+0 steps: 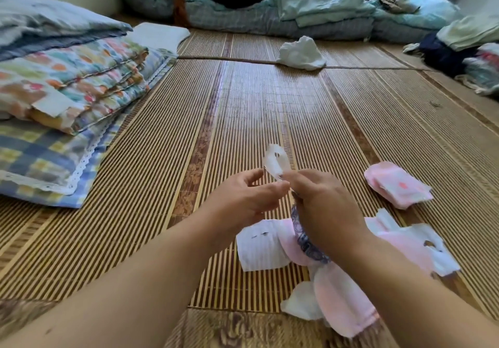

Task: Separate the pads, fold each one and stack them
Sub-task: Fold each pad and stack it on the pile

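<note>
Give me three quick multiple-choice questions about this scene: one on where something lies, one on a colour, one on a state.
1. Where is the folded pink pad stack?
A. on the bamboo mat, right of the hands
B. on the quilts
C. in a basin

2. What colour is the crumpled cloth farther up the mat?
A. black
B. white
C. red

3. What is the right hand doing?
A. lying flat
B. pinching a white pad
C. pointing

Answers: A, it rests on bare mat; B, clearly white; B, fingertips grip it, left hand alongside.
</note>
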Demonstrator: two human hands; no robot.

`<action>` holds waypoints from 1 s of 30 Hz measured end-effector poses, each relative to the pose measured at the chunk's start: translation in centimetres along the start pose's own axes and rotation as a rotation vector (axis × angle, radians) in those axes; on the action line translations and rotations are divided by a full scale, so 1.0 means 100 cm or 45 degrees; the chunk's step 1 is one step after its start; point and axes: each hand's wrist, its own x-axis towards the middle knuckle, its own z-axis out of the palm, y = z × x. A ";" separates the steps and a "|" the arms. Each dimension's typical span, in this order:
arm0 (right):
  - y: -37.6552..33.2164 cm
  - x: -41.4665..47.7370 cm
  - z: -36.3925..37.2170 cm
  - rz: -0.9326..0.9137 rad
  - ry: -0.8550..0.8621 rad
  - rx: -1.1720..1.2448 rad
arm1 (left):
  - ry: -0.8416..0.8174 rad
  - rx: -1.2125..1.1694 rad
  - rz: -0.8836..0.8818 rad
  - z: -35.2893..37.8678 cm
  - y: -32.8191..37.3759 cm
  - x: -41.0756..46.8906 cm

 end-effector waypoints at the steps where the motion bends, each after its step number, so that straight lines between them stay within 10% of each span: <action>1: -0.007 -0.003 -0.001 -0.037 -0.022 -0.033 | -0.017 -0.052 0.008 0.001 0.001 0.000; 5: -0.029 -0.010 -0.007 -0.175 -0.155 0.045 | 0.092 -0.344 0.002 0.003 0.003 -0.001; 11: -0.007 0.002 -0.032 0.297 -0.067 0.791 | 0.132 -0.499 0.181 -0.005 0.008 -0.001; 18: 0.019 0.004 -0.030 0.305 -0.752 1.591 | -0.168 -0.834 0.434 -0.009 0.018 -0.004; 30: 0.058 0.016 -0.069 0.636 -0.222 1.692 | 0.496 -1.111 0.129 -0.034 0.006 0.009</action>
